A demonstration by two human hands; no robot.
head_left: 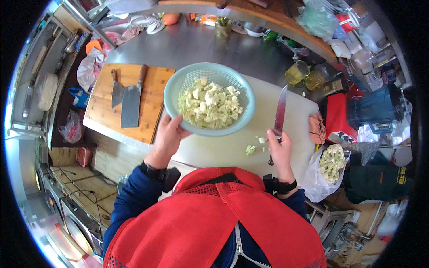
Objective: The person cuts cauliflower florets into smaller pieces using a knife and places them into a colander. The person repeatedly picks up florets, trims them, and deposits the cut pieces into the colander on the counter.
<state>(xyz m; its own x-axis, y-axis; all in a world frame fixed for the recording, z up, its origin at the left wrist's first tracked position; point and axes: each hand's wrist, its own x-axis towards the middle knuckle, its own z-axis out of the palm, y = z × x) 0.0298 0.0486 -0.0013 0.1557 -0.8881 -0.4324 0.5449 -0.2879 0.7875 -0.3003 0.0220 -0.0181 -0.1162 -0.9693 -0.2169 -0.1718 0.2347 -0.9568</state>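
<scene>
My left hand (169, 135) grips the near-left rim of a pale blue plastic colander (248, 117). Cut cauliflower florets (211, 102) are heaped inside it. In my right hand (280, 149) is a kitchen knife (281, 110), its handle in my fist and its blade pointing away from me. Beneath both lies a large white cutting board (295, 117). A few small cauliflower scraps (250, 150) rest on that board, left of the knife hand. Whether the colander touches the board or is held just above it, I cannot tell.
On the left a wooden cutting board (161, 87) bears a cleaver (131, 105) and a scraper-like blade (117, 93). At right, a white plastic bag (313, 181) holds more cauliflower (331, 164) beside a red blender (338, 114). Yellowish glass mugs (296, 73) stand behind the white board.
</scene>
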